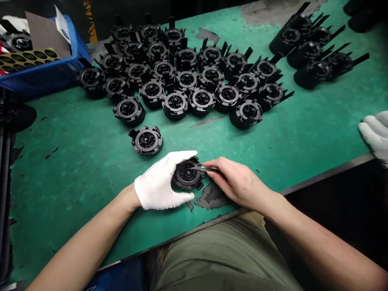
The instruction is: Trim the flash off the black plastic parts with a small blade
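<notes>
A round black plastic part [188, 173] sits near the table's front edge, its ribbed face up. My left hand [163, 182], in a white glove, is wrapped round its left side, thumb below and fingers above. Bare, my right hand [235, 178] pinches slim metal tweezers [209, 169], whose tip reaches over the right half of the part's face. Whether the tip holds anything is too small to tell. Up and to the left lies another round black part [147, 140] with a tab at its upper left.
Several black cylindrical parts [176, 103] stand grouped across the back of the green table [75, 161], more at the back right [312, 72]. A blue bin [71, 56] with stickers is at the back left. Another person's gloved hand [376, 131] shows at the right edge.
</notes>
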The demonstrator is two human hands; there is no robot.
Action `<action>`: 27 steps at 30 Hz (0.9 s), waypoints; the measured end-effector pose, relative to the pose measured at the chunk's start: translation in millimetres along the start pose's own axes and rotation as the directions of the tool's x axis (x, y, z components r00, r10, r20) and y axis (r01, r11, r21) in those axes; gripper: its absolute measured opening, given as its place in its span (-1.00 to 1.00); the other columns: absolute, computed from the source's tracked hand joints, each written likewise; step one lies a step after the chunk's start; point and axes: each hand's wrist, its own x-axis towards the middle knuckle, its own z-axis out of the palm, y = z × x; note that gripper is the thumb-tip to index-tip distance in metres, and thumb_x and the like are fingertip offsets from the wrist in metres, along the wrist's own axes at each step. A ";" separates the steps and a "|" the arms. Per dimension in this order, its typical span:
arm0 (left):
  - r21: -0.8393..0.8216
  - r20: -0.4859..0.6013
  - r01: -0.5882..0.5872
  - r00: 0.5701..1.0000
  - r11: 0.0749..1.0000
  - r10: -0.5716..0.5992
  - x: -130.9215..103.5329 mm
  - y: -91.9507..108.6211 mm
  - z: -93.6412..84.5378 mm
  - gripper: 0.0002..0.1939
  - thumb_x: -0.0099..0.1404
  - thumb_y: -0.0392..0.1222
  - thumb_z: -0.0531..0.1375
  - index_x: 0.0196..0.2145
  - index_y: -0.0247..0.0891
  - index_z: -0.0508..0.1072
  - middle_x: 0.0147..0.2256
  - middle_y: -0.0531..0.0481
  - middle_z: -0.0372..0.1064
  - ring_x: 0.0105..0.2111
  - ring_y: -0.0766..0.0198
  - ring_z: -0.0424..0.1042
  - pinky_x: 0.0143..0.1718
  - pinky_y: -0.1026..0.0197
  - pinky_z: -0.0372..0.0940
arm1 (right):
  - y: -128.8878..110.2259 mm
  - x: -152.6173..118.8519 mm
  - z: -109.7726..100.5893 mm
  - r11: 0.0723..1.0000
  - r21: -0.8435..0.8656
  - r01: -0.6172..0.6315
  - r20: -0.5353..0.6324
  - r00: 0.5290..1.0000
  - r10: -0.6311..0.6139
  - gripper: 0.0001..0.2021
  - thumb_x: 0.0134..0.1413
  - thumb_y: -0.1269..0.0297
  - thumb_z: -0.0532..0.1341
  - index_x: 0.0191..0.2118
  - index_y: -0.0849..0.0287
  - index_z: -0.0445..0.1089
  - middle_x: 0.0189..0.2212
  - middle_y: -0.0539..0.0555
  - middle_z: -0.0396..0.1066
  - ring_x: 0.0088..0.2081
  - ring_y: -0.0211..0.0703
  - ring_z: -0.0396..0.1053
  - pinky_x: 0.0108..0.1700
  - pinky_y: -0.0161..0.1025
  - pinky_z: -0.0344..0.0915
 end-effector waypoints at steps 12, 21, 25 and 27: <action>0.060 -0.122 -0.097 0.987 0.993 0.104 2.9 -2.8 12.4 -0.07 0.18 0.14 0.49 0.29 -0.17 0.09 0.23 -0.38 0.31 0.24 -0.12 0.42 0.21 -0.20 0.41 | -39.9 -28.9 -19.0 0.998 0.014 0.069 0.024 0.997 -0.069 -0.62 0.43 0.43 0.16 0.28 0.11 0.26 -0.10 0.12 0.58 -0.16 -0.08 0.58 -0.15 -0.17 0.53; 0.356 -0.306 -0.040 0.939 0.933 0.157 4.6 -5.2 15.1 -0.10 0.02 0.42 0.47 0.09 -0.25 0.35 -0.11 -0.20 0.46 -0.12 -0.07 0.49 -0.05 -0.11 0.42 | -26.7 -21.2 -8.8 0.998 -0.069 0.016 -0.081 0.996 -0.022 -0.61 0.43 0.39 0.20 0.28 0.07 0.26 -0.02 0.13 0.58 -0.12 -0.06 0.59 -0.11 -0.16 0.52; 0.377 -0.334 0.026 0.936 0.926 0.110 5.3 -2.7 17.7 -0.27 0.10 0.16 0.49 0.07 -0.22 0.35 -0.11 -0.16 0.44 -0.13 -0.01 0.47 -0.06 -0.05 0.40 | -32.8 -14.0 -7.1 0.991 -0.114 -0.065 -0.072 0.996 0.057 -0.71 0.47 0.34 0.18 0.21 0.12 0.28 -0.07 0.12 0.58 -0.17 -0.07 0.59 -0.16 -0.17 0.49; 0.370 -0.314 0.040 0.945 0.928 0.085 5.2 -1.4 17.3 -0.25 0.09 0.13 0.49 0.11 -0.23 0.33 -0.10 -0.16 0.44 -0.11 -0.04 0.46 -0.04 -0.07 0.40 | -33.6 -8.4 -7.3 0.985 -0.152 -0.083 -0.058 0.996 0.075 -0.76 0.49 0.32 0.16 0.18 0.14 0.29 -0.09 0.12 0.58 -0.19 -0.07 0.60 -0.21 -0.17 0.46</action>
